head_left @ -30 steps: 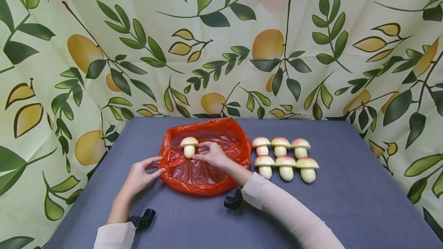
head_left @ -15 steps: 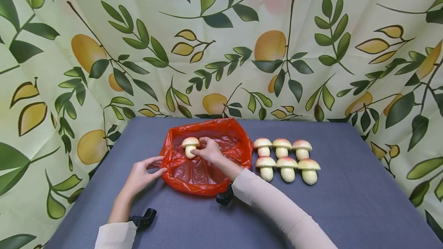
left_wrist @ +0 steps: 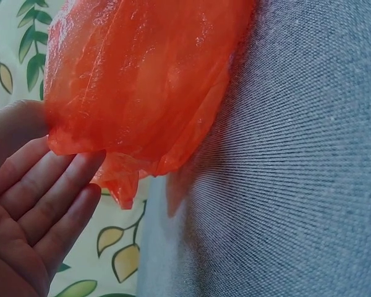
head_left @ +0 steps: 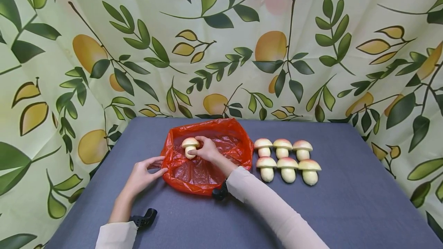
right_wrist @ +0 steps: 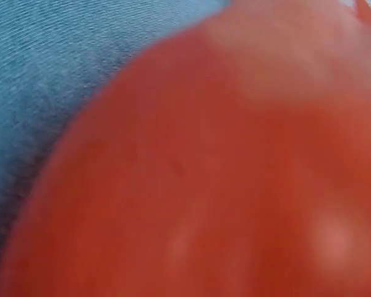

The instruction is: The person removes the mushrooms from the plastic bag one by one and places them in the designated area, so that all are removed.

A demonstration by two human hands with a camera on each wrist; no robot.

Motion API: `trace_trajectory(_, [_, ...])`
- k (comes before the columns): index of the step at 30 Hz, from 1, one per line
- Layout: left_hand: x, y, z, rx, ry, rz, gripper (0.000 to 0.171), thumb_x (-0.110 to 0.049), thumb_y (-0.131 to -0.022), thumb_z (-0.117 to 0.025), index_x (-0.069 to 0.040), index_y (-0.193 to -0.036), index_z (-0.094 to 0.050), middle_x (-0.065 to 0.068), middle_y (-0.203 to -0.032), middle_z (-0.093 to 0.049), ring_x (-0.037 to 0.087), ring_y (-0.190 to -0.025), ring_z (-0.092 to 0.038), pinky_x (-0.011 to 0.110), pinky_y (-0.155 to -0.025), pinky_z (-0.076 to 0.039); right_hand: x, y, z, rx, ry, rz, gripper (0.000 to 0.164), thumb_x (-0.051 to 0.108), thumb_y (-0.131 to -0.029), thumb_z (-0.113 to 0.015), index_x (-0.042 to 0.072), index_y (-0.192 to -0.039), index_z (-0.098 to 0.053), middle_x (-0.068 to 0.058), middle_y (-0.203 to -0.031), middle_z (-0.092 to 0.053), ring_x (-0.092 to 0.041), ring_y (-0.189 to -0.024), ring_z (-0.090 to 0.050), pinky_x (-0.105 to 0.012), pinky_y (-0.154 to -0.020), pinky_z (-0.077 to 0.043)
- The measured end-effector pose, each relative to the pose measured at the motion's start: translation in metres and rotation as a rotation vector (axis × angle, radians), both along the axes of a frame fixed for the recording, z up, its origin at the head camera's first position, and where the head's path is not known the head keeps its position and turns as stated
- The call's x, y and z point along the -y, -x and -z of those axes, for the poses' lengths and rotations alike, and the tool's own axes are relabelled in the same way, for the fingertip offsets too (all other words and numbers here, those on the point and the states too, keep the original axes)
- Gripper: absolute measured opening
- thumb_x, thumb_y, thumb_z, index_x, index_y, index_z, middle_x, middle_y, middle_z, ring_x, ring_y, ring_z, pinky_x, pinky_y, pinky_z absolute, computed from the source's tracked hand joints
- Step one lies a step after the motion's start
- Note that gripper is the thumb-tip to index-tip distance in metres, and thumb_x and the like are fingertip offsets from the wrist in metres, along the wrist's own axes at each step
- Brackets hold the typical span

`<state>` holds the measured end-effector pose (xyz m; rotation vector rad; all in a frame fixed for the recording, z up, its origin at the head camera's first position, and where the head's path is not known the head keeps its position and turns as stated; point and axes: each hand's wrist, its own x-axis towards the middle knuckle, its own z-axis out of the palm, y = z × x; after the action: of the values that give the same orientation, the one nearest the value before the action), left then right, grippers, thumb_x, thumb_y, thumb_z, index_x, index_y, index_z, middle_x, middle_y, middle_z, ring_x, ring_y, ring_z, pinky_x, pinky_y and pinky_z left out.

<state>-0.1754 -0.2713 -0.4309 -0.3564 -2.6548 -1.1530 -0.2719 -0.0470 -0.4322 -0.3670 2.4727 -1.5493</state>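
An open red plastic bag (head_left: 207, 190) sits on the table with its mouth spread wide. Inside it, toward the left, is a toy mushroom (head_left: 189, 142) with a rounded cap and pale stem, upright. My right hand (head_left: 209, 151) reaches over the bag and holds this mushroom, thumb at the stem and fingers by the cap. At the bag's left edge my left hand (head_left: 141, 176) pinches the plastic; in the left wrist view the thumb and fingers of that hand (left_wrist: 40, 210) meet the red film. Only the blurred bag (right_wrist: 191, 173) fills most of the right wrist view, hiding the right hand.
Several more toy mushrooms (head_left: 288, 167) stand in two rows right of the bag, close beside its edge. Dark grey-blue cloth covers the table (head_left: 346, 203). A leaf-and-fruit patterned curtain (head_left: 228, 87) hangs behind and at both sides.
My right hand has moved in closer around the mushroom in the bag, and its forearm has swung left. The left hand keeps its place at the bag's edge.
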Motion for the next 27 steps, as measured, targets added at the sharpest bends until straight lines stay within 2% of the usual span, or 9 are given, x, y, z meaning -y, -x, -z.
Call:
trace_trajectory(2, [0.000, 0.000, -0.001, 0.004, -0.003, 0.000, 0.035, -0.007, -0.081, -0.075, 0.004, -0.113, -0.067, 0.017, -0.094, -0.074, 0.000, -0.083, -0.067, 0.024, -0.078, -0.058, 0.001, -0.003, 0.001, -0.006, 0.003, 0.008, 0.062, 0.014, -0.080, -0.078, -0.005, -0.132, -0.051, -0.022, -0.128, -0.061, -0.032, -0.114, -0.059, -0.043, -0.100, -0.050])
trace_trajectory(7, [0.000, -0.001, -0.002, 0.008, -0.008, 0.000, 0.035, -0.007, -0.081, -0.075, 0.004, -0.113, -0.067, 0.017, -0.094, -0.074, -0.004, -0.083, -0.065, 0.032, -0.079, -0.059, 0.005, -0.012, 0.004, 0.014, 0.037, 0.045, 0.058, 0.010, -0.077, -0.079, -0.007, -0.126, -0.054, -0.024, -0.124, -0.063, -0.035, -0.113, -0.061, -0.043, -0.097, -0.052])
trace_trajectory(13, [0.002, 0.000, 0.000, -0.005, -0.007, 0.003, 0.035, -0.006, -0.081, -0.075, 0.005, -0.113, -0.067, 0.018, -0.093, -0.074, -0.003, -0.082, -0.066, 0.038, -0.079, -0.059, 0.016, -0.015, 0.006, 0.055, 0.068, 0.138, 0.061, 0.013, -0.077, -0.080, -0.005, -0.129, -0.053, -0.023, -0.125, -0.062, -0.033, -0.113, -0.061, -0.041, -0.095, -0.054])
trace_trajectory(17, [0.000, 0.000, 0.002, -0.027, -0.034, 0.013, 0.035, -0.009, -0.079, -0.076, 0.004, -0.111, -0.068, 0.016, -0.092, -0.074, -0.008, -0.081, -0.064, 0.027, -0.077, -0.059, 0.022, -0.011, 0.009, 0.071, 0.104, 0.184, 0.064, 0.014, -0.079, -0.079, -0.005, -0.133, -0.050, -0.022, -0.132, -0.060, -0.032, -0.118, -0.060, -0.040, -0.098, -0.053])
trace_trajectory(21, [-0.001, 0.000, 0.002, -0.060, -0.059, 0.020, 0.036, -0.012, -0.077, -0.078, 0.004, -0.108, -0.069, 0.014, -0.088, -0.074, -0.006, -0.079, -0.065, 0.019, -0.073, -0.057, 0.025, -0.008, 0.014, 0.087, 0.145, 0.191, 0.065, 0.013, -0.079, -0.079, -0.005, -0.135, -0.049, -0.022, -0.135, -0.058, -0.032, -0.121, -0.059, -0.039, -0.097, -0.053])
trace_trajectory(24, [-0.001, 0.000, 0.002, -0.048, -0.045, 0.014, 0.035, -0.010, -0.078, -0.077, 0.004, -0.109, -0.068, 0.016, -0.089, -0.074, 0.002, -0.080, -0.068, 0.025, -0.074, -0.058, 0.026, -0.007, 0.016, 0.086, 0.156, 0.190, 0.066, 0.013, -0.080, -0.078, -0.006, -0.135, -0.048, -0.022, -0.135, -0.057, -0.033, -0.123, -0.057, -0.039, -0.099, -0.053])
trace_trajectory(27, [0.000, 0.001, 0.001, -0.013, -0.010, 0.005, 0.035, -0.008, -0.080, -0.076, 0.003, -0.112, -0.068, 0.016, -0.093, -0.075, 0.002, -0.083, -0.068, 0.031, -0.078, -0.060, 0.028, -0.006, 0.017, 0.077, 0.166, 0.191, 0.065, 0.012, -0.081, -0.077, -0.007, -0.136, -0.047, -0.024, -0.135, -0.057, -0.034, -0.124, -0.056, -0.041, -0.102, -0.051])
